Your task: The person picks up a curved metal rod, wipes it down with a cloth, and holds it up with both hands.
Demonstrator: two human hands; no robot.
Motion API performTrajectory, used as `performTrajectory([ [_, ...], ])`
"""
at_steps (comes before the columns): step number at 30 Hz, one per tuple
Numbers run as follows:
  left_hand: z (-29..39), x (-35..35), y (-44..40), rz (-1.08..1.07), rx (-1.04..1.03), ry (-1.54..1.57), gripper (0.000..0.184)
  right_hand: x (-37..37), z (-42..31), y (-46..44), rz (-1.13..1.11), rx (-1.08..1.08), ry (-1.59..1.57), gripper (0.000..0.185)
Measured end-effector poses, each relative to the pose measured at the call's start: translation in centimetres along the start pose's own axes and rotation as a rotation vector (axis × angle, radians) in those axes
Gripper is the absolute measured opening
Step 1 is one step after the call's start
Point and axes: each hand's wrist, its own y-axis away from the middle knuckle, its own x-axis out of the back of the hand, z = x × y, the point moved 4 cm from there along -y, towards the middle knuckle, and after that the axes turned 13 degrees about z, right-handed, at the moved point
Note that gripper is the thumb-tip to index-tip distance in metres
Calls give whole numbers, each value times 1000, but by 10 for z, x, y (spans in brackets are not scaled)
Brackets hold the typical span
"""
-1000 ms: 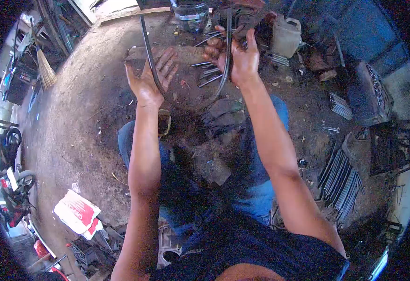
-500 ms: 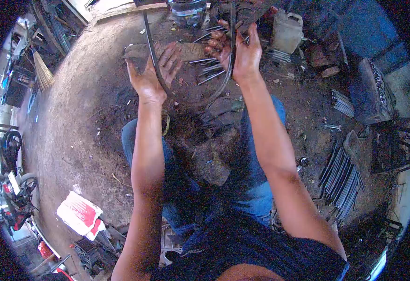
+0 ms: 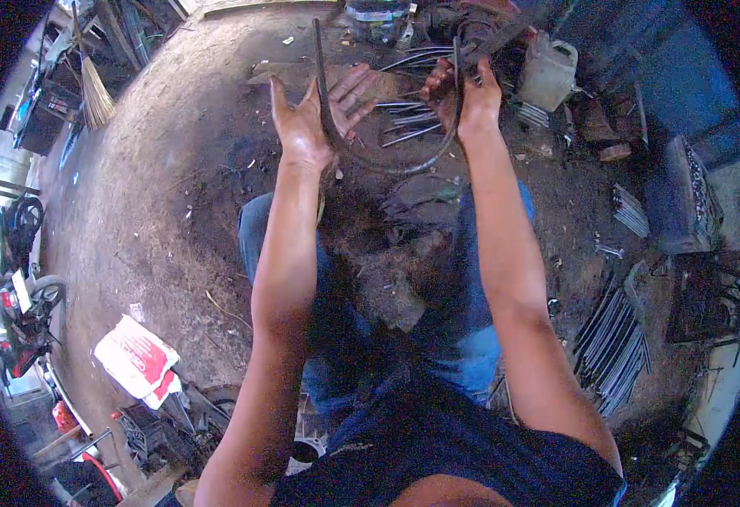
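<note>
A dark bent metal rod, U-shaped like a large U-bolt (image 3: pixel 399 170), hangs between my hands with its curve toward me and both ends pointing away. My left hand (image 3: pixel 319 118) is open, its fingers spread and palm up, and the left leg of the rod crosses over its palm. On the other side, the fingers of my right hand (image 3: pixel 471 101) curl around the right leg. Beyond the right hand, several straight metal rods (image 3: pixel 408 122) lie on the ground.
A dirty plastic jerrycan (image 3: pixel 549 72) stands at the upper right. Stacked rods (image 3: pixel 613 346) and a wrench (image 3: pixel 609 250) lie on the right. A white and red sack (image 3: pixel 136 359) is on the dirt floor at lower left, near a motorcycle (image 3: pixel 28 296). A broom (image 3: pixel 95 97) leans at upper left.
Both hands and the U-shaped rod sit further right in the view, which has itself shifted. The right fingers are curled more closely at the rod; the left hand stays spread.
</note>
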Motion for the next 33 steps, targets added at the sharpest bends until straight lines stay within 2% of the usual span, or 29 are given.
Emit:
performTrajectory([
  [3,-1,7,-3,14,35,-22,96,-8,-1,12,-1,-59,-66,59],
  [4,-6,20,-6,190,66,-232,94,-7,0,11,-4,-61,-66,59],
  [5,-10,34,-8,366,96,-442,92,-11,1,12,-134,-86,-112,56],
  [6,-18,44,-12,366,93,-443,92,-14,2,12,-264,-111,-158,53],
  [7,-25,55,-16,407,-88,-772,89,-20,7,16,-259,-69,-86,50],
  [8,-20,33,-7,441,-275,-1098,86,-33,18,25,-260,-68,-87,50],
  [9,-29,12,9,434,-273,-1084,79,-38,30,31,-46,11,67,50],
  [10,-53,29,-6,305,-151,-1091,75,-37,34,36,170,91,217,51],
  [11,-61,11,6,245,-84,-1041,66,-30,43,24,126,205,312,47],
  [12,-73,-7,22,189,-17,-990,57,-17,49,14,125,205,309,47],
  [14,-105,-17,32,103,29,-621,56,-14,52,11,51,130,282,42],
  [16,-118,1,25,165,1,-545,59,-10,38,8,33,179,235,41],
  [17,-113,5,25,301,60,-640,56,-20,29,21,33,218,309,39],
  [19,-102,10,25,239,19,-518,45,-24,13,30,44,265,384,38],
  [20,-95,4,23,416,-207,-568,49,-15,2,23,133,428,515,35],
  [22,-76,8,13,329,-407,-744,49,1,-14,18,229,591,643,31],
  [24,-54,0,20,328,-462,-900,47,18,-19,14,294,477,609,27],
  [25,-51,2,18,301,-437,-839,48,42,-25,-8,355,622,696,21],
  [26,-43,-7,24,294,-437,-841,48,44,-27,-6,358,626,691,21],
  [28,-30,-22,37,340,-256,-515,39,59,-31,-1,592,498,498,23],
  [29,-23,-26,40,351,-279,-466,40,61,-32,-2,593,504,492,23],
  [31,-8,-24,40,338,-278,-479,40,69,-23,-5,646,362,414,26],
  [32,-3,-26,41,333,-275,-489,41,69,-16,-5,650,365,402,26],
  [33,0,-29,44,372,-276,-509,42,67,-1,-8,605,243,383,33],
])
